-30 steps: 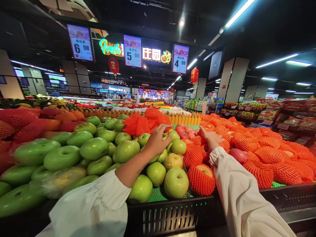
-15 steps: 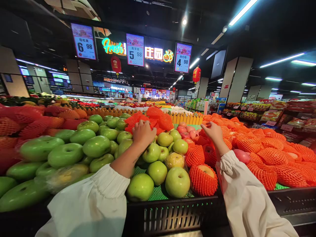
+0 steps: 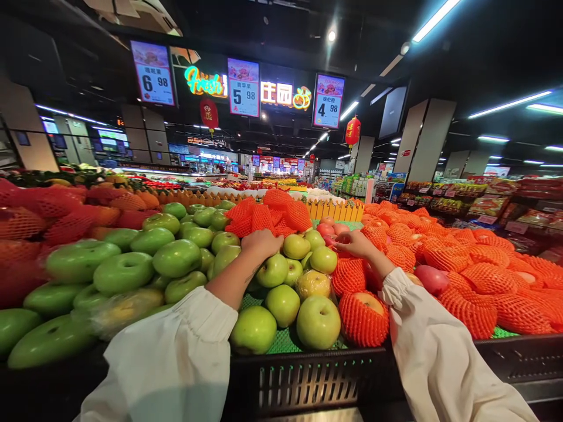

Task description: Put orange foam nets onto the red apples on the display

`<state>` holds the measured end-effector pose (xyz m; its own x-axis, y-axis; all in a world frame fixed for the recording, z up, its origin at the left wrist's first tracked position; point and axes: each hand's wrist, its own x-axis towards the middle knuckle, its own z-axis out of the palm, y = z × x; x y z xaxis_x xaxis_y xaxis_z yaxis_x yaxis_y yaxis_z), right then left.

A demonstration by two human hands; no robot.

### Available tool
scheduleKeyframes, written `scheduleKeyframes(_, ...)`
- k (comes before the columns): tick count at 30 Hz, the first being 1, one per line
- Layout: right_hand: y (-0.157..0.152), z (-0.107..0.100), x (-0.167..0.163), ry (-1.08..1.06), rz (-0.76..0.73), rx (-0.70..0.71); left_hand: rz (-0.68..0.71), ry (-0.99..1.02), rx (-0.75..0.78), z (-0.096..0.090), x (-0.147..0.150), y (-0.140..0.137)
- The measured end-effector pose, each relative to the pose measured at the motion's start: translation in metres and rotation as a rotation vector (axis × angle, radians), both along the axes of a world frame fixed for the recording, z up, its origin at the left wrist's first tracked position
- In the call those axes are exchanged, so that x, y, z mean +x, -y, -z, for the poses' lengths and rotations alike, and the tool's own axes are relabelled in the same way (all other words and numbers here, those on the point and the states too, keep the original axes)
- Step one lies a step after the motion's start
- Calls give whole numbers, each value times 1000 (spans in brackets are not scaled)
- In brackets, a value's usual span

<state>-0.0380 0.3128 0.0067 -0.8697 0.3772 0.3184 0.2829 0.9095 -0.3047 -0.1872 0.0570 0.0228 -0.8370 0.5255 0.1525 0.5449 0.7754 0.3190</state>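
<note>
My left hand (image 3: 263, 244) reaches over the pile of green apples (image 3: 272, 270), its back toward me and the thumb out to the right. Its other fingers bend down out of sight, so whether they hold an apple is hidden. To the right, my right hand (image 3: 355, 244) is low beside the pink-red apples (image 3: 326, 226) and above an apple in an orange foam net (image 3: 348, 275). Its fingers point left, a little bent, with the thumb apart and nothing visible between them. A plastic-wrapped yellowish apple (image 3: 314, 285) lies among the green ones between my forearms.
A black slotted crate (image 3: 314, 384) forms the front edge of the display. More netted fruit (image 3: 484, 275) is heaped on the right, and red-netted fruit (image 3: 57, 211) on the left. Behind stands a low yellow picket fence (image 3: 336, 211). Price screens (image 3: 243, 88) hang overhead.
Both hands have lowered toward the fruit. My right hand has moved left and down to the pink-red apples, and my left hand has sunk behind the nearer green apples. The view has shifted slightly.
</note>
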Motion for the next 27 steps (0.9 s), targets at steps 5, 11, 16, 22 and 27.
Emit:
scheduleKeyframes(5, 0, 0, -2, 6, -2, 8, -138, -56, 71, 0, -5, -8)
scheduleKeyframes(11, -12, 7, -4, -35, 30, 11, -111, 75, -13, -10, -7, -13)
scheduleKeyframes(16, -13, 10, -4, -110, 149, 72, -85, -19, 57, -5, -3, -9)
scheduleKeyframes(22, -5, -8, 5, -365, 261, 72, -72, -319, 209, 4, 10, -3)
scheduleKeyframes(27, 7, -69, 54, -854, 437, 91, 71, -536, 287, 1, 21, 1)
